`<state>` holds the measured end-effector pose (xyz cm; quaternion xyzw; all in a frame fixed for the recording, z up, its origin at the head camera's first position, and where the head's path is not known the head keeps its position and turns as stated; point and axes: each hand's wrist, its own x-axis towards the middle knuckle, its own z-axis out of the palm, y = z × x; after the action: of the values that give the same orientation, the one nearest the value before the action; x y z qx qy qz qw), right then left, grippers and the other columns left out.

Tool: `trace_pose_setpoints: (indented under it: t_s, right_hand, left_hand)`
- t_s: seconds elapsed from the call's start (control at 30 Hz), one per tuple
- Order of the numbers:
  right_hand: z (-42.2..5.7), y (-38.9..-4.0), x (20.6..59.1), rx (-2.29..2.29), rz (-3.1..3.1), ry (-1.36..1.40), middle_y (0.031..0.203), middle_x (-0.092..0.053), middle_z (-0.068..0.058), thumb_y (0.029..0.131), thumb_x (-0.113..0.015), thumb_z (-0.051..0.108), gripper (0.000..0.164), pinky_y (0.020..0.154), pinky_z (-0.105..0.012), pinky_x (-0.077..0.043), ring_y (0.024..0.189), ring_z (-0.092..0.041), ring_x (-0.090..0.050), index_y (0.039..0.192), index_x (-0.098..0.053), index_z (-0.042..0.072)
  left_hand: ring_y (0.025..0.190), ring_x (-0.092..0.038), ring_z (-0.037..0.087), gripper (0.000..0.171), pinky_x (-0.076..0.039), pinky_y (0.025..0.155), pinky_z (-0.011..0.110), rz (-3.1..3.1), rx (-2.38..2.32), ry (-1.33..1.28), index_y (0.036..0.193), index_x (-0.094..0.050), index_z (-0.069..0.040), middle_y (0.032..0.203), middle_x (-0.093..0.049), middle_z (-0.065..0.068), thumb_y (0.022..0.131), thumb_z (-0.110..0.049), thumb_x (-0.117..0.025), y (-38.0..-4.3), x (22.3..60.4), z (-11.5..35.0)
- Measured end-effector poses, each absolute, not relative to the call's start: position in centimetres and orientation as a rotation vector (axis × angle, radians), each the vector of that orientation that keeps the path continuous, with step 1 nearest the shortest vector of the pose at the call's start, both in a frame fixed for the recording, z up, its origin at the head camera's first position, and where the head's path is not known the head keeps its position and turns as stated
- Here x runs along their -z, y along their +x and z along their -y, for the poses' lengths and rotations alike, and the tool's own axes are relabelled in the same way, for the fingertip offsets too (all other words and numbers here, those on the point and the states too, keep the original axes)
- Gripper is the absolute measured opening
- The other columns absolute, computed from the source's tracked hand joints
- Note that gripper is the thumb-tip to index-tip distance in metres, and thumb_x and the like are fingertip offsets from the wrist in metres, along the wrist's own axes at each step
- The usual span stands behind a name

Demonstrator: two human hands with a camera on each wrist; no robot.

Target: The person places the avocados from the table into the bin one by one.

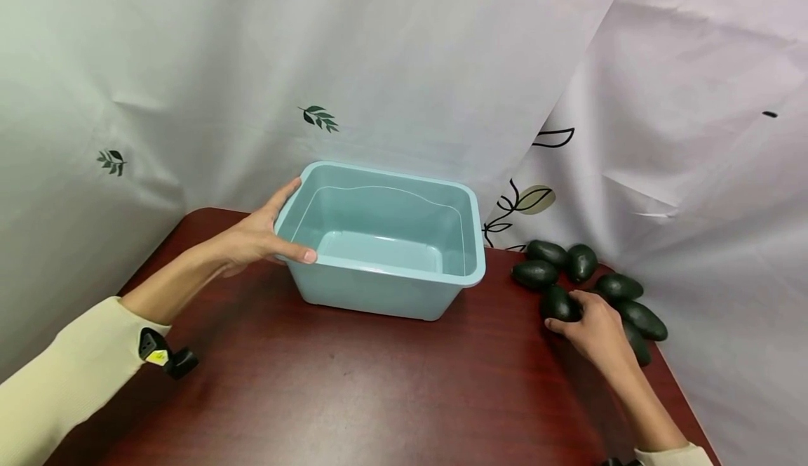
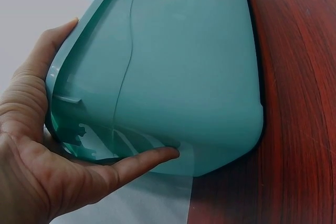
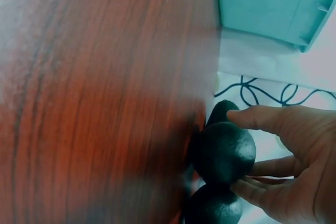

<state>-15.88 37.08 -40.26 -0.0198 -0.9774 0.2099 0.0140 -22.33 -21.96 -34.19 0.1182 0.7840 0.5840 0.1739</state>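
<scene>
Lower right: right hand pinches dark-green oval avocado; left hand spread against pale-blue rectangular plastic basin. Slack pinch could drop avocado.

The basin is smooth, satin plastic; the avocados, glossy-skinned; the tabletop, glossy wood grain; the curtain, creased cloth.
</scene>
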Motion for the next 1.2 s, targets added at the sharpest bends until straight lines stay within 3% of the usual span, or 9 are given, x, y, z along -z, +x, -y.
trace_pose_setpoints:
  t_s: [0.37,0.73,1.2]
  right_hand:
    - [-36.92,-15.94,40.83,-0.695,3.059,-0.091,0.158,-0.057,-0.04,0.098,-0.088,0.042,0.085,0.106,-0.075,-0.055,0.136,-0.06,-0.063,0.163,-0.054,-0.003]
    - [-37.26,-15.9,40.77,-0.696,3.054,-0.313,0.16,-0.056,-0.038,0.096,-0.084,0.062,0.099,0.114,-0.08,-0.046,0.146,-0.069,-0.046,0.159,-0.056,-0.009]
    - [-37.69,-16.28,40.96,-0.753,3.016,-0.358,0.156,-0.061,-0.036,0.094,-0.087,0.059,0.092,0.112,-0.076,-0.048,0.144,-0.066,-0.049,0.154,-0.063,-0.006]
  left_hand:
    - [0.157,-0.038,0.05,0.14,-0.063,0.102,0.06,-2.214,-1.671,0.331,0.18,0.01,-0.044,0.182,-0.019,0.019,0.089,-0.015,-0.092,-22.31,34.19,21.99]
    - [0.156,-0.04,0.05,0.14,-0.064,0.101,0.063,-2.217,-1.667,0.341,0.18,0.009,-0.044,0.18,-0.022,0.019,0.089,-0.015,-0.092,-22.34,34.09,21.7]
    - [0.154,-0.043,0.049,0.14,-0.063,0.104,0.062,-2.209,-1.679,0.321,0.18,0.009,-0.047,0.178,-0.024,0.022,0.088,-0.014,-0.092,-22.26,34.41,21.98]
